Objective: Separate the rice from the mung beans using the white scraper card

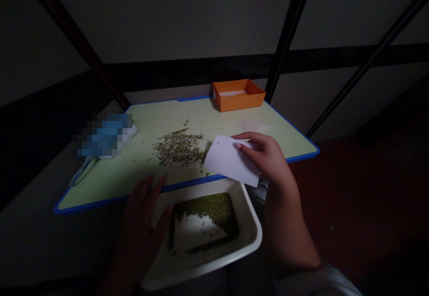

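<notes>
My right hand (pixel 263 155) pinches a white card (pixel 231 160), thumb on top. The card is tilted over the near edge of the table, its left edge beside scattered green beans (pixel 181 146), probably mung beans. Below it a white basin (pixel 253 238) stands against the table edge, with more green beans (pixel 214 206) gathered mostly along its far and right sides. Across the basin's left rim lies my left hand (pixel 144 220), in shadow, fingers spread and thumb over the inside. How firmly it touches the rim is hard to see.
An orange box (pixel 241 102) with pale contents stands at the table's far right. In front of it lies a pale, grainy patch (pixel 253 125). On the left is a blurred blue item (pixel 109 135) with a cord. The pale green table (pixel 117 175) has a blue edge.
</notes>
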`<state>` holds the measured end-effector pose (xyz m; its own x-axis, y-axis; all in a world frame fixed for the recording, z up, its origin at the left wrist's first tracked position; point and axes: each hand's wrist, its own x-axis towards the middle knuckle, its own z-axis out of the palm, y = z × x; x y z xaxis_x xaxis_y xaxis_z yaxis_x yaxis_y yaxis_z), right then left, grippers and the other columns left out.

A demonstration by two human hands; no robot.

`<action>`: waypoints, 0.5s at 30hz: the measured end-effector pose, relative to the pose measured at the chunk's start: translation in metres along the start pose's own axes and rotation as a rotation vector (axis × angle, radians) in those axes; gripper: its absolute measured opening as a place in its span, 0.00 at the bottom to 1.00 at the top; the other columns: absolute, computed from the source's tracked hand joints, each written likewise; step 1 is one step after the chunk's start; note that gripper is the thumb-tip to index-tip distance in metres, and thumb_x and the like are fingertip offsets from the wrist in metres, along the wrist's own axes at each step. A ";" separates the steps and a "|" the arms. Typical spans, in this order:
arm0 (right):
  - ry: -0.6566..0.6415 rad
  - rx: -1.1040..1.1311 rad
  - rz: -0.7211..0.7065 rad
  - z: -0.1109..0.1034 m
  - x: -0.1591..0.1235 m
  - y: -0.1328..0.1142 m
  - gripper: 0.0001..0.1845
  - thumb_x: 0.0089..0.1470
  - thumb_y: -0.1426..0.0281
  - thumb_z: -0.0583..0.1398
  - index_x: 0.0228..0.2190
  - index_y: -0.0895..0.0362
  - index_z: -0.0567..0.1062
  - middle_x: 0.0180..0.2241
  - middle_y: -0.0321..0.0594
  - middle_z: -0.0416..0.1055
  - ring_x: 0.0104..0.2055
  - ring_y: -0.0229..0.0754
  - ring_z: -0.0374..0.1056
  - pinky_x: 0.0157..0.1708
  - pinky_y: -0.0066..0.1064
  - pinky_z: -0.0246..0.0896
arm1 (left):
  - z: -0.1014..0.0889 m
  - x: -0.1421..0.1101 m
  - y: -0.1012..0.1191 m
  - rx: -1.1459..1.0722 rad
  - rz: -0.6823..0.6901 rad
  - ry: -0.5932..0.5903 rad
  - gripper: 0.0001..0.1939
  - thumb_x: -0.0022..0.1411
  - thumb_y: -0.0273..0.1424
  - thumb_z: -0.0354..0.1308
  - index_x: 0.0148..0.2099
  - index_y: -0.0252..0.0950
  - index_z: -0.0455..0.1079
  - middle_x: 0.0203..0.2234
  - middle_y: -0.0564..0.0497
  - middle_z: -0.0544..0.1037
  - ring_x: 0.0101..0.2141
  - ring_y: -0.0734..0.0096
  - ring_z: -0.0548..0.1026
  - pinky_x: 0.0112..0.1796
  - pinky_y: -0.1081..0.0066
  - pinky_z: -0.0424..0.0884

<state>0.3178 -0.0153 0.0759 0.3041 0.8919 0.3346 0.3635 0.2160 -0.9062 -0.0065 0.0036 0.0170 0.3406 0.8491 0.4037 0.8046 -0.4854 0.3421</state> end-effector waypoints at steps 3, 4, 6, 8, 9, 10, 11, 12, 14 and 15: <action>0.022 -0.005 -0.008 -0.001 0.000 0.001 0.10 0.53 0.67 0.65 0.38 0.53 0.83 0.43 0.43 0.83 0.45 0.49 0.77 0.47 0.44 0.68 | 0.000 0.000 0.000 -0.008 -0.008 0.003 0.26 0.67 0.52 0.42 0.66 0.71 0.43 0.68 0.59 0.55 0.68 0.52 0.57 0.64 0.24 0.64; 0.021 -0.007 -0.011 -0.001 0.000 0.000 0.11 0.53 0.67 0.65 0.38 0.54 0.83 0.43 0.43 0.84 0.45 0.49 0.77 0.47 0.44 0.68 | 0.000 0.000 0.000 -0.012 -0.013 0.004 0.26 0.67 0.53 0.42 0.66 0.71 0.43 0.68 0.59 0.55 0.68 0.51 0.57 0.64 0.23 0.64; 0.011 -0.010 -0.013 0.000 0.000 -0.001 0.11 0.54 0.67 0.64 0.39 0.54 0.83 0.43 0.43 0.84 0.45 0.49 0.77 0.47 0.44 0.68 | 0.000 0.000 0.000 -0.022 -0.019 -0.003 0.26 0.67 0.54 0.42 0.65 0.71 0.44 0.68 0.60 0.55 0.68 0.51 0.56 0.64 0.24 0.64; 0.000 -0.016 -0.015 0.001 0.001 -0.003 0.11 0.54 0.67 0.64 0.39 0.54 0.83 0.43 0.43 0.84 0.46 0.49 0.77 0.47 0.44 0.68 | 0.000 0.000 -0.001 -0.029 -0.026 -0.013 0.26 0.67 0.54 0.42 0.65 0.70 0.45 0.68 0.60 0.55 0.69 0.52 0.56 0.64 0.25 0.64; -0.005 -0.020 -0.015 0.002 0.001 -0.003 0.11 0.54 0.67 0.64 0.39 0.54 0.83 0.43 0.43 0.84 0.45 0.49 0.77 0.47 0.44 0.68 | 0.001 0.001 -0.001 -0.030 -0.027 -0.016 0.26 0.67 0.54 0.42 0.65 0.70 0.45 0.68 0.60 0.55 0.69 0.52 0.56 0.65 0.25 0.64; -0.009 -0.025 -0.015 0.002 0.001 -0.003 0.11 0.54 0.67 0.64 0.39 0.54 0.83 0.43 0.43 0.84 0.45 0.49 0.77 0.47 0.44 0.68 | 0.001 0.001 -0.002 -0.030 -0.029 -0.014 0.26 0.67 0.54 0.42 0.65 0.70 0.46 0.68 0.60 0.55 0.69 0.53 0.56 0.65 0.26 0.64; -0.008 -0.032 -0.015 0.002 0.001 -0.003 0.11 0.54 0.67 0.64 0.39 0.54 0.84 0.43 0.43 0.84 0.45 0.49 0.77 0.47 0.44 0.68 | 0.001 0.001 -0.002 -0.029 -0.029 -0.011 0.26 0.67 0.54 0.42 0.65 0.69 0.46 0.68 0.60 0.55 0.69 0.53 0.56 0.65 0.26 0.63; -0.003 -0.040 -0.014 0.002 0.001 -0.003 0.11 0.54 0.67 0.64 0.39 0.54 0.84 0.43 0.43 0.84 0.45 0.49 0.77 0.46 0.44 0.68 | 0.001 0.001 -0.002 -0.030 -0.027 -0.006 0.26 0.67 0.54 0.43 0.65 0.69 0.46 0.67 0.59 0.55 0.68 0.54 0.56 0.65 0.26 0.63; 0.020 -0.052 -0.009 0.001 0.001 -0.001 0.11 0.54 0.66 0.64 0.39 0.53 0.84 0.43 0.43 0.84 0.44 0.49 0.77 0.45 0.43 0.68 | 0.001 0.000 -0.002 -0.032 -0.025 0.002 0.26 0.67 0.54 0.43 0.66 0.69 0.46 0.67 0.59 0.55 0.68 0.53 0.57 0.65 0.26 0.64; 0.035 -0.054 -0.006 0.001 0.001 0.000 0.11 0.54 0.66 0.64 0.39 0.53 0.84 0.43 0.42 0.84 0.44 0.49 0.77 0.45 0.43 0.69 | 0.001 0.000 -0.002 -0.033 -0.026 0.002 0.26 0.67 0.54 0.43 0.66 0.69 0.46 0.67 0.59 0.55 0.68 0.53 0.57 0.65 0.26 0.64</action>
<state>0.3176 -0.0142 0.0761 0.3324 0.8759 0.3496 0.4123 0.1985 -0.8892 -0.0079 0.0046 0.0156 0.3189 0.8612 0.3958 0.7967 -0.4698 0.3802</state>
